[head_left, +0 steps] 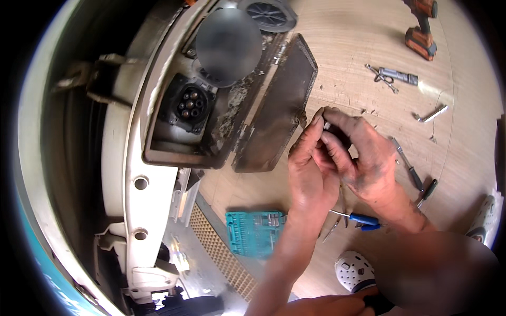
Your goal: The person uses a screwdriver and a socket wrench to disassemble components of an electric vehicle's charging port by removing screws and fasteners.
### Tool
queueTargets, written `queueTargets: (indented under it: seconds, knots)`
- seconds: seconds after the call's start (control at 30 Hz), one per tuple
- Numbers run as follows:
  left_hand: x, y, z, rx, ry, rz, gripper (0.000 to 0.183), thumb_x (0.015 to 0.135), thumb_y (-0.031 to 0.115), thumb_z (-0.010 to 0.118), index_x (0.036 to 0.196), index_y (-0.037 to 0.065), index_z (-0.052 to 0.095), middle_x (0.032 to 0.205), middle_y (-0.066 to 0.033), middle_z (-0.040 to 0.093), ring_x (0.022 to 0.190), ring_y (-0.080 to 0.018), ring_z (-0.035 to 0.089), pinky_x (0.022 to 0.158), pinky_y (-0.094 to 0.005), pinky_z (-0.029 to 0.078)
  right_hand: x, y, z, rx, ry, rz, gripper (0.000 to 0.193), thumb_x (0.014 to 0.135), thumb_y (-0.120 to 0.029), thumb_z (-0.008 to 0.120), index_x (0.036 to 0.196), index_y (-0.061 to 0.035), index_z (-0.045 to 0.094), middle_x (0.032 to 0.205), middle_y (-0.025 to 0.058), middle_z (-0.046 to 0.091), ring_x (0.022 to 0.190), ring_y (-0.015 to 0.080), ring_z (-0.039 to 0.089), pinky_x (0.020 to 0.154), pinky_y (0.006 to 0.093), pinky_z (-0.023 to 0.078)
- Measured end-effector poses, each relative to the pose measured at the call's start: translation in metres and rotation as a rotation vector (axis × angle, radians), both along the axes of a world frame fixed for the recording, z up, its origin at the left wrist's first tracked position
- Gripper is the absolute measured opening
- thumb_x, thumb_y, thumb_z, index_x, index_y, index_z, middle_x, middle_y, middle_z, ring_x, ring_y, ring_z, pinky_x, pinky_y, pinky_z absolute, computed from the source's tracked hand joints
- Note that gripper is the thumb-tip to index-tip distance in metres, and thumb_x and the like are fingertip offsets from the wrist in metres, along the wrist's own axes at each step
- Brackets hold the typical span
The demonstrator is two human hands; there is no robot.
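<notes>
— What are you holding there?

— A small part (328,126), mostly hidden. I'm pinching it between the fingertips of both hands, right at the corner of the flap (276,105). My left hand (311,163) is curling around it from the left, and my right hand (363,158) is closing over it from above. Both are grimy, both are gripping the piece; I can't tell what it is.

— And the flap?

— It's hanging open, dark and dirty, hinged to the white panel (153,158). Inside the recess next to it, the round socket (188,102) with its ring of pins is showing.

— What's lying around you?

— I'm working over a wooden floor (348,47). Just below my wrists, a blue-handled screwdriver (363,218) is lying, and a teal bit case (255,231) is sitting near my left forearm. Two more screwdrivers (411,171) are lying to the right. Well apart, at the top, an orange drill (421,26) is resting, with a grey tool (395,76) near it. My white clog (354,271) is showing at the bottom.
</notes>
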State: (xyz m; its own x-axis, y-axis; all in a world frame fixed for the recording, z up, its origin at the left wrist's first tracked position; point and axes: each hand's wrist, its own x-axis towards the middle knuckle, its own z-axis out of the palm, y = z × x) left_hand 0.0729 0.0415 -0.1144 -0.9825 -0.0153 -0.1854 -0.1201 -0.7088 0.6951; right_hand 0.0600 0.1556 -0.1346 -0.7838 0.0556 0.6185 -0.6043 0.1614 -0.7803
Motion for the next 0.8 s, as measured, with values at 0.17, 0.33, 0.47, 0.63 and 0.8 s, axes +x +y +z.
queueTargets:
  seconds: [0.17, 0.33, 0.47, 0.63, 0.8]
  knots:
    - [0.007, -0.006, 0.011, -0.086, -0.061, 0.111, 0.034, 0.100, 0.031, 0.048, 0.117, 0.003, 0.059, 0.094, -0.0022, 0.063, 0.079, -0.0117, 0.058, 0.068, -0.0235, 0.044, -0.007, -0.018, 0.001, 0.074, 0.167, 0.006, 0.031, 0.077, 0.002, 0.072, 0.107, 0.0018, 0.065, 0.085, 0.0140, 0.064, 0.069, 0.0266, 0.065, 0.059, 0.0340, 0.053]
    - [0.023, -0.009, 0.015, 0.007, -0.065, 0.182, 0.042, 0.100, 0.033, 0.049, 0.128, 0.002, 0.055, 0.110, -0.0079, 0.065, 0.103, -0.0170, 0.060, 0.095, -0.0305, 0.044, -0.036, -0.025, 0.029, -0.036, 0.106, -0.022, 0.020, 0.082, 0.000, 0.069, 0.102, 0.0015, 0.064, 0.081, 0.0163, 0.063, 0.067, 0.0325, 0.064, 0.058, 0.0375, 0.052]
    - [0.046, -0.018, -0.033, -0.115, -0.230, 0.177, 0.043, 0.097, 0.032, 0.055, 0.125, -0.001, 0.057, 0.110, -0.0089, 0.064, 0.100, -0.0184, 0.060, 0.093, -0.0333, 0.045, -0.081, -0.041, 0.059, -0.035, 0.317, -0.202, 0.018, 0.082, 0.000, 0.068, 0.099, -0.0001, 0.064, 0.083, 0.0193, 0.063, 0.069, 0.0383, 0.063, 0.060, 0.0407, 0.052]
    - [0.065, -0.011, -0.076, -0.069, -0.361, 0.048, 0.034, 0.094, 0.023, 0.059, 0.120, 0.000, 0.059, 0.102, -0.0085, 0.063, 0.092, -0.0191, 0.060, 0.086, -0.0330, 0.048, -0.114, -0.053, 0.069, 0.189, 0.164, -0.253, 0.009, 0.081, -0.009, 0.063, 0.086, -0.0014, 0.064, 0.083, 0.0191, 0.064, 0.073, 0.0409, 0.064, 0.063, 0.0466, 0.053]
    - [0.067, 0.009, -0.085, -0.048, -0.382, 0.035, 0.030, 0.095, 0.022, 0.058, 0.112, -0.002, 0.063, 0.093, -0.0075, 0.066, 0.083, -0.0173, 0.063, 0.081, -0.0317, 0.051, -0.121, -0.055, 0.079, 0.429, 0.122, -0.338, 0.011, 0.084, -0.016, 0.067, 0.090, -0.0067, 0.069, 0.082, 0.0162, 0.065, 0.072, 0.0378, 0.065, 0.063, 0.0457, 0.052]
